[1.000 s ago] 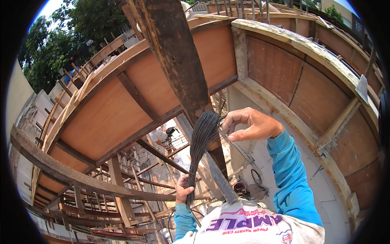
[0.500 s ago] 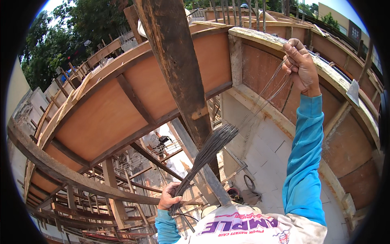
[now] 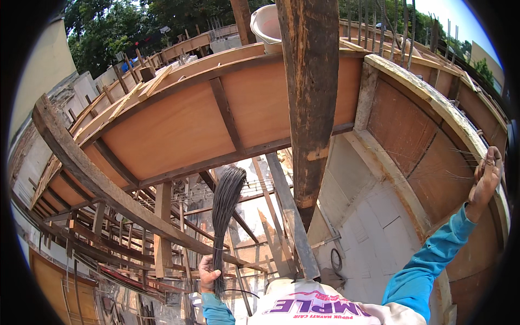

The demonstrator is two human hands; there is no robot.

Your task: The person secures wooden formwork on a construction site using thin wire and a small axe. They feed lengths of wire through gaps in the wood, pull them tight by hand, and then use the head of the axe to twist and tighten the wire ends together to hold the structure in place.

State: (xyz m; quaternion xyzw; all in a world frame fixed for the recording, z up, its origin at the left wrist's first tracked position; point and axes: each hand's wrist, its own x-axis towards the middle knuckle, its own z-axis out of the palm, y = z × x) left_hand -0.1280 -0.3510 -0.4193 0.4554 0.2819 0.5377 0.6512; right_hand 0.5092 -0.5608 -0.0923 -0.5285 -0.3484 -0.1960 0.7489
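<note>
At lower centre-left, my left hand [image 3: 207,274] is wrapped round the lower end of a bundle of dark tie wire [image 3: 226,203]. The bundle stands almost upright, its loose top fanning out and bending over to the right. My right arm reaches far out to the right. There my right hand [image 3: 485,181] has its fingers closed, beside the pale top rail [image 3: 430,97] of a curved formwork panel. Thin, faint wire strands [image 3: 441,169] extend leftward from those fingers in front of the brown panel; their ends blur into it.
A thick dark timber post [image 3: 309,103] rises between me and the orange plywood formwork [image 3: 184,132]. A white bucket [image 3: 266,26] stands on the formwork's far edge. A curved timber [image 3: 116,187] sweeps across the left. Far below lies a pale floor [image 3: 360,254]; rebar sticks up behind.
My right hand has moved outward to the right and lower, with the thin strands. The wire bundle has tipped from leaning right to nearly upright. My view has shifted left.
</note>
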